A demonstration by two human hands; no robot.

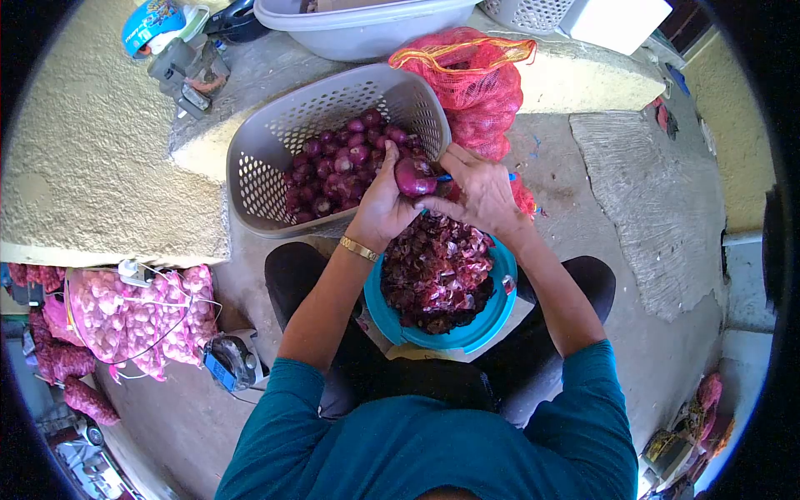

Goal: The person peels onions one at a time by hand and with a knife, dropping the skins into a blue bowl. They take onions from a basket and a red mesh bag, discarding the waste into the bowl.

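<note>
A red onion [415, 177] sits in my left hand [382, 197], which is closed around its left side with the thumb up. My right hand [482, 190] is closed on a small blue-handled knife [445, 177], held against the onion's right side; its blade is hidden. Just beyond my left hand, a grey perforated basket [258, 179] holds many red onions [337, 158]. Below both hands, between my knees, stands a turquoise tub [506, 287] heaped with dry onion skins [437, 271].
A red mesh sack [479, 104] of onions leans by the basket's right side. Behind stand a large grey tub [367, 29] and a white box [618, 23] on a ledge. To the left lie a pink mesh bag [142, 312] of bulbs and a dark device [232, 361] with a screen.
</note>
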